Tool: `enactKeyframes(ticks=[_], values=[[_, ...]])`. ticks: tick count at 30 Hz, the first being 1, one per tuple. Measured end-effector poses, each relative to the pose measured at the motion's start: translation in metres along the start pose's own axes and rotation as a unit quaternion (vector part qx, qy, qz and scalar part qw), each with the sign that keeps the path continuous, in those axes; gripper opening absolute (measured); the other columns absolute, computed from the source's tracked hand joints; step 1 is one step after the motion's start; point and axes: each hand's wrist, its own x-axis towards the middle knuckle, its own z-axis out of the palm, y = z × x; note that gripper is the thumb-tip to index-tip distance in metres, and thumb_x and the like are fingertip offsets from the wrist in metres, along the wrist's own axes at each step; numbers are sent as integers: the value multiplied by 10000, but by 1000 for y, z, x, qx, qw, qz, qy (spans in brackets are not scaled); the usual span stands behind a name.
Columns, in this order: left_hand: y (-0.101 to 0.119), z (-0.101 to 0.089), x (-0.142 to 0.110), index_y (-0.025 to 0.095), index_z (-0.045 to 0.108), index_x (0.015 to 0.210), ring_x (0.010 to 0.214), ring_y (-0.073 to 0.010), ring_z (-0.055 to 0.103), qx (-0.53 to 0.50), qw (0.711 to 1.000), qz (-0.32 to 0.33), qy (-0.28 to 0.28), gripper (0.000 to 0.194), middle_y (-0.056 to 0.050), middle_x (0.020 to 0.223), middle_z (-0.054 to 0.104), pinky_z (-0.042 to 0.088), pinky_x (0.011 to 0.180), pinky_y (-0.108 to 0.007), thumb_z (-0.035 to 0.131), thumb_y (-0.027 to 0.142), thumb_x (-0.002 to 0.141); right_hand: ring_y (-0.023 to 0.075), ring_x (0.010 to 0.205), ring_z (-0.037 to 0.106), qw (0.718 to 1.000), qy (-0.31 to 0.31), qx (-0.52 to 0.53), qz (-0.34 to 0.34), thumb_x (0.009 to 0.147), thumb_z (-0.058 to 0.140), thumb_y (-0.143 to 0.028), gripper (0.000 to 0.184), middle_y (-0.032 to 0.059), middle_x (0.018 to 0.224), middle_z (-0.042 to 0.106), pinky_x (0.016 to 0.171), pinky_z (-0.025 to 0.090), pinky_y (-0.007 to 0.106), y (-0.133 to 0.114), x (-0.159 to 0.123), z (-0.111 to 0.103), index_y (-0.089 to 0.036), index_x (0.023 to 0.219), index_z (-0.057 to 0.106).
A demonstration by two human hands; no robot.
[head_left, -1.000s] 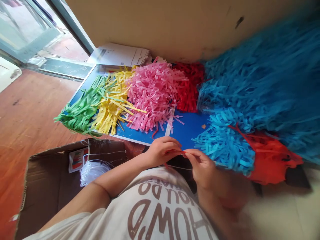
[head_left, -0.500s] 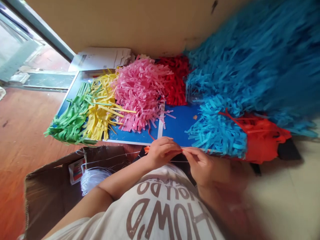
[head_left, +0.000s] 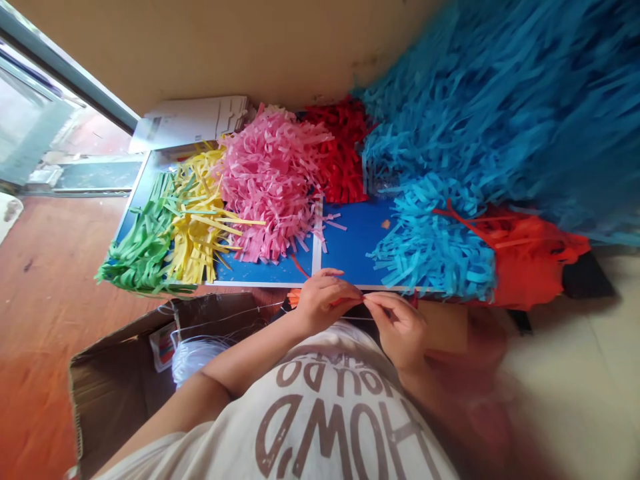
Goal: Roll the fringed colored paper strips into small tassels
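Observation:
My left hand (head_left: 325, 303) and my right hand (head_left: 397, 330) meet just below the blue board, with fingertips pinching a thin white string (head_left: 225, 319). A narrow red-orange paper strip (head_left: 345, 301) seems caught in the left hand's fingers, and an orange tip (head_left: 295, 297) shows beyond that hand. The string runs left to a white string coil (head_left: 195, 357) in a cardboard box (head_left: 107, 387). Nearest my hands lie light blue paper fringes (head_left: 430, 250) and pink paper fringes (head_left: 270, 193).
Green (head_left: 143, 257), yellow (head_left: 197, 233) and red (head_left: 340, 157) fringes lie on the blue board (head_left: 355, 233). Dark blue (head_left: 500, 100) and orange-red (head_left: 525, 260) fringes are heaped to the right. Stacked papers (head_left: 190, 123) stand by the wall (head_left: 200, 53). Below lies a wooden floor (head_left: 50, 300).
The view has turned and shifted, moving the board and fringes up and left. My hands still pinch the string, and an orange tip now shows beyond my left hand.

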Motion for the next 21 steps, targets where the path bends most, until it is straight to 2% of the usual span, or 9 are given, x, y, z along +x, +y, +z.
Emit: enactKeyframes(ticks=[4,10,12,15,17,18,21], values=[[2,2,-3,207,684,865,745,-104,738,3,1000,-10,-24,93,-1,842,791,504,1004,-335,642,261,929,186,790,731,1000,6,-8,9,897,660,-230,87,22,867,770,760,609,331,3,-6,-2,-264,896,740],[1,5,-4,200,671,873,800,-114,737,-16,999,-21,-29,75,-13,882,789,460,1042,-359,643,241,928,177,811,730,1000,18,-10,-2,893,664,-203,101,17,889,770,772,602,314,2,-8,-1,-265,922,738],[0,5,-2,191,665,897,829,-127,730,-28,998,-28,-56,79,-27,901,781,446,1051,-374,657,266,920,170,808,727,1000,25,-7,-3,895,660,-193,110,15,885,768,771,597,306,-1,-7,1,-267,919,738],[-3,3,-1,173,667,871,829,-150,698,-36,988,-49,-140,168,-51,858,753,494,952,-349,660,334,914,177,842,721,1000,-6,9,9,894,658,-228,99,23,902,763,797,587,322,5,-12,-1,-274,903,745],[-6,-1,-2,164,685,835,799,-155,675,-29,980,-57,-191,207,-59,806,729,522,844,-311,649,350,919,191,867,717,997,-22,26,72,879,676,-306,121,46,947,760,789,581,333,23,-22,-9,-261,970,744],[-8,-3,-3,165,702,833,790,-155,671,-27,977,-60,-203,214,-62,794,724,529,805,-295,641,348,925,194,827,715,991,1,26,129,869,682,-365,176,56,917,758,744,578,324,35,-29,-17,-237,977,739],[-14,-8,-3,173,750,858,785,-155,687,-53,976,-79,-198,223,-76,799,731,557,726,-253,652,365,916,166,534,620,944,151,-20,291,837,652,-560,405,28,610,675,524,494,270,67,-51,-46,-164,758,690]])
